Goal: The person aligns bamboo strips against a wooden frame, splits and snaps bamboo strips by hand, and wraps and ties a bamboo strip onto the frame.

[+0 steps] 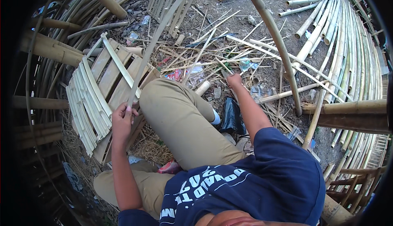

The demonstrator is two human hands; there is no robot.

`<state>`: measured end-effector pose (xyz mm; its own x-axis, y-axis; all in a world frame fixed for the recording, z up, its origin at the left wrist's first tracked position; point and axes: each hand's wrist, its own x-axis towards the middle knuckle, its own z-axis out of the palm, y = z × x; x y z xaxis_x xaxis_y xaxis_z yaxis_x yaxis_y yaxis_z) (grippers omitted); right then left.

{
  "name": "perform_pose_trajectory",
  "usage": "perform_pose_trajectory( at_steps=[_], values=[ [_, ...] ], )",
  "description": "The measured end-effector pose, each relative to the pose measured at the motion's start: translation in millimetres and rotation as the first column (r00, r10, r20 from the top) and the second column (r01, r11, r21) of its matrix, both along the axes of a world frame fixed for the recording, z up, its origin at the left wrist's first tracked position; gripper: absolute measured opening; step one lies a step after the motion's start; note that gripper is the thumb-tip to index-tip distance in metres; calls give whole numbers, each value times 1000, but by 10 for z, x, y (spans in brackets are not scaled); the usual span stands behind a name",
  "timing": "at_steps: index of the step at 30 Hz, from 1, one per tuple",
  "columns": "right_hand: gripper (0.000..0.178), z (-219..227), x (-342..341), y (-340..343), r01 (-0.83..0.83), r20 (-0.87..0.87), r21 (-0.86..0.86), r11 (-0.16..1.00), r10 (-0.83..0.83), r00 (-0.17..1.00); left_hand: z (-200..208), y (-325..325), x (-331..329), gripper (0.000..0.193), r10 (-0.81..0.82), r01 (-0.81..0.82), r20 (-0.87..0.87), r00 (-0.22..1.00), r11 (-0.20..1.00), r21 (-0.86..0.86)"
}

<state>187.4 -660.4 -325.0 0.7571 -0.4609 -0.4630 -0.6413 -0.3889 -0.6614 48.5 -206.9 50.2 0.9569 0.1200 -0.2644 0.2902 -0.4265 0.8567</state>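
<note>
My left hand (122,117) is closed round the lower end of a long, thin bamboo strip (151,45). The strip slants up and to the right, past the top edge of the view. My right hand (234,81) is closed, with the arm stretched forward over the littered ground. It grips what looks like a knife (224,73), of which only a short greyish blade shows. Beside my left hand, several pale split bamboo strips (88,103) lie across a slatted wooden board (110,72). My bent knee is between the two hands.
Bamboo offcuts (204,58) and plastic scraps cover the ground ahead. Many bamboo poles (339,49) lie at the right. A curved pole (272,29) rises near my right arm, and a thick beam (352,113) juts in. A black plastic bag (233,117) lies by my foot.
</note>
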Motion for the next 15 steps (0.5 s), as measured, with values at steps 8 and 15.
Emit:
perform_pose_trajectory(
  at_steps=[8, 15],
  values=[
    [36, 223, 511, -137, -129, 46, -418, 899, 163, 986, 111, -203, 55, 25, 83, -84, -65, 994, 996, -5],
    [54, 215, 1023, -1625, -209, -51, -709, 673, 246, 968, 460, -483, 370, 34, 33, -22, -75, 997, 989, 148]
  ],
)
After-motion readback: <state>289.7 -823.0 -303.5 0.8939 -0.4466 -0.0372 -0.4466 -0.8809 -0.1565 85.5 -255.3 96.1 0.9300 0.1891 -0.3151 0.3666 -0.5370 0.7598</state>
